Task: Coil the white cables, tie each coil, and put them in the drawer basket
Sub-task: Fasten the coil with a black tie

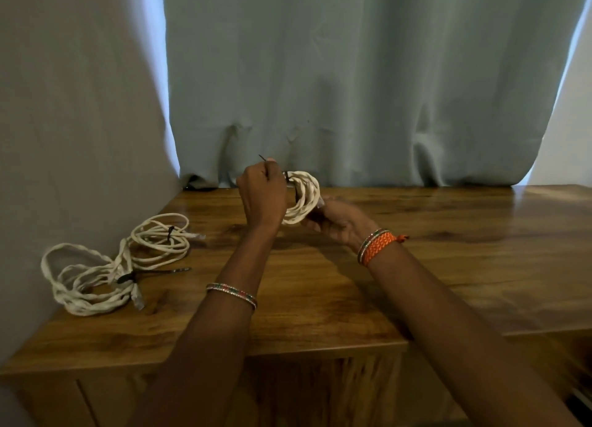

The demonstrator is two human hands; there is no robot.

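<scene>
Along the lower edge of the frame, the front lip of the glossy brown wooden cabinet top point(320, 298) runs left to right, with both forearms crossing it. At lower left lies a loose coil of white braided cable point(86, 282) bound by a black tie point(126, 277), near the grey wall point(64, 106) and close to the top's left edge. Just behind it, toward centre left, a second white cable coil point(160, 237) carries its own black tie. Bare wood spreads across the whole right half of the frame. At centre, held above the surface, the left hand point(261, 196) is closed, pinching the thin black tail of a tie point(266, 160) that wraps a small tight white cable coil point(302, 196). The right hand point(336, 218), with an orange woven wristband point(378, 245), grips that coil from below. Farthest back, a pale blue-grey curtain point(352, 74) hangs to the rear edge.
</scene>
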